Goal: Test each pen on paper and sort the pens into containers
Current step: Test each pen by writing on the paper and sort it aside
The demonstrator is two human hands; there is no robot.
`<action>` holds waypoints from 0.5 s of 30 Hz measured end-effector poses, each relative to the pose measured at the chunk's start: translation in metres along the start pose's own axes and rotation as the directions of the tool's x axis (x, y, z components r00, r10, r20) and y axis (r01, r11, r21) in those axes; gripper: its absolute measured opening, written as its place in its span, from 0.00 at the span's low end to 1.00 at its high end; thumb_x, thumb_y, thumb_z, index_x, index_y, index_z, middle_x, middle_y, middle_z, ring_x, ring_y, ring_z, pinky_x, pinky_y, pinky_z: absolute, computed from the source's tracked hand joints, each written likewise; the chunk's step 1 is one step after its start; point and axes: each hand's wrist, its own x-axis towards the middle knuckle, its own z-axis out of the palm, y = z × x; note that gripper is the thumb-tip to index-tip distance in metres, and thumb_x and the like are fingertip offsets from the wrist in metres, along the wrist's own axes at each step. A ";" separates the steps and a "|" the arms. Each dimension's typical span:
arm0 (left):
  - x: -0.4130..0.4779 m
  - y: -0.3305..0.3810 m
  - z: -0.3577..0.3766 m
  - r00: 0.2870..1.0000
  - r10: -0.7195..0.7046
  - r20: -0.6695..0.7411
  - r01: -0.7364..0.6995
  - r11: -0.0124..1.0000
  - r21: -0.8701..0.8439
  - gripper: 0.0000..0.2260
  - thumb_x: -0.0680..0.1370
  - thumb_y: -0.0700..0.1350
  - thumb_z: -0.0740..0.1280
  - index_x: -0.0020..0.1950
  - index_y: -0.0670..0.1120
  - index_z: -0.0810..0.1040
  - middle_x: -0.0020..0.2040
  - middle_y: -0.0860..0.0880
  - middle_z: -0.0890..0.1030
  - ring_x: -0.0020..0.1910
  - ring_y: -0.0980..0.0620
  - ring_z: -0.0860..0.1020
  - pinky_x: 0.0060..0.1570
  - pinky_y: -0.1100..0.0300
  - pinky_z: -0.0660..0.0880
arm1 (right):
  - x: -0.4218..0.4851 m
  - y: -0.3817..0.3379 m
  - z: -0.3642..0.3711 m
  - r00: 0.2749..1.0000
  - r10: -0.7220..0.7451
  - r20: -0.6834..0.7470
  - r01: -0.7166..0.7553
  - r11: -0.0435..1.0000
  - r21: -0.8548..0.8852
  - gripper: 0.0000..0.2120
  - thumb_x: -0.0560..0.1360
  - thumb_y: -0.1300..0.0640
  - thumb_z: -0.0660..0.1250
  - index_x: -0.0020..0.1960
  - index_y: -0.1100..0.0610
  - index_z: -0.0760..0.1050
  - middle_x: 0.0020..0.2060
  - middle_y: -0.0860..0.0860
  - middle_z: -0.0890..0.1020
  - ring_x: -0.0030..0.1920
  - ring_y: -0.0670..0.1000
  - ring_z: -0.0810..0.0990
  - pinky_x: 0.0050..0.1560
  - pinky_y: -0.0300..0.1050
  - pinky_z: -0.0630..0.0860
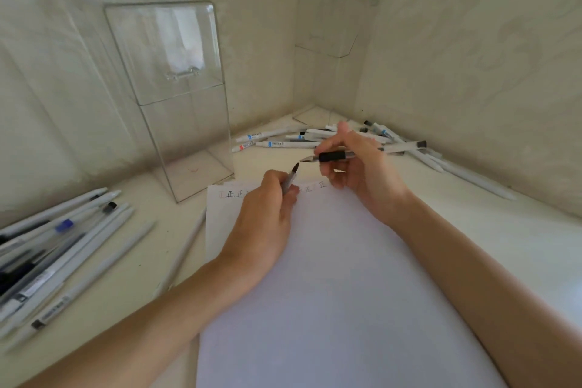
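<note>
A white sheet of paper (330,277) lies in front of me, with a row of small written marks (233,194) along its top edge. My left hand (264,220) rests on the paper's upper left and grips a pen cap (290,178) that points up and to the right. Just above the paper's top edge, my right hand (359,164) holds an uncapped pen with a black grip (330,156), its tip pointing left toward the cap. Two clear plastic containers stand at the back: a tall one (185,123) on the left and another (327,60) in the corner.
Several white pens lie in a pile (283,140) behind my hands, spreading right along the wall (441,164). Another heap of several pens (53,255) covers the table's left side. One grey pen (185,249) lies beside the paper's left edge. Walls close in the back and right.
</note>
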 end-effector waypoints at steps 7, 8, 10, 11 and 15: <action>0.001 0.000 -0.002 0.999 0.019 -0.032 -0.020 0.999 -0.048 0.05 0.79 0.45 0.62 0.50 0.44 0.74 0.41 0.45 0.81 0.43 0.47 0.77 0.42 0.61 0.69 | -0.005 -0.006 0.005 0.993 0.001 -0.116 -0.002 1.000 -0.005 0.17 0.79 0.60 0.57 0.32 0.59 0.64 0.21 0.56 0.67 0.22 0.51 0.61 0.26 0.42 0.55; 0.000 0.000 -0.002 0.999 0.034 -0.029 -0.035 0.999 -0.034 0.05 0.79 0.45 0.62 0.50 0.44 0.74 0.41 0.46 0.80 0.43 0.47 0.76 0.42 0.62 0.69 | -0.005 -0.006 0.006 0.993 0.005 -0.118 -0.007 1.000 -0.018 0.17 0.79 0.60 0.57 0.31 0.59 0.64 0.21 0.55 0.66 0.23 0.51 0.60 0.26 0.42 0.55; -0.001 0.001 -0.002 0.997 0.069 -0.019 -0.070 0.997 -0.017 0.05 0.79 0.45 0.61 0.51 0.45 0.74 0.42 0.48 0.81 0.43 0.49 0.76 0.43 0.61 0.69 | -0.005 -0.007 0.007 0.993 0.010 -0.114 -0.016 0.998 -0.055 0.18 0.79 0.60 0.58 0.30 0.60 0.65 0.21 0.54 0.66 0.23 0.51 0.59 0.27 0.43 0.55; -0.001 0.002 -0.002 0.996 0.093 -0.016 -0.094 0.996 -0.011 0.06 0.79 0.45 0.61 0.52 0.45 0.74 0.43 0.49 0.81 0.43 0.50 0.76 0.43 0.62 0.69 | -0.005 -0.006 0.007 0.994 0.011 -0.109 -0.019 0.997 -0.073 0.18 0.79 0.60 0.59 0.29 0.60 0.66 0.21 0.53 0.65 0.23 0.50 0.59 0.27 0.44 0.54; -0.004 0.006 -0.003 0.976 0.215 0.022 -0.215 0.976 -0.020 0.06 0.80 0.45 0.60 0.47 0.45 0.75 0.38 0.56 0.79 0.38 0.56 0.74 0.41 0.64 0.69 | -0.006 -0.005 0.012 0.996 0.029 -0.088 -0.034 0.998 -0.057 0.22 0.78 0.60 0.61 0.25 0.57 0.67 0.24 0.53 0.62 0.24 0.48 0.57 0.29 0.45 0.52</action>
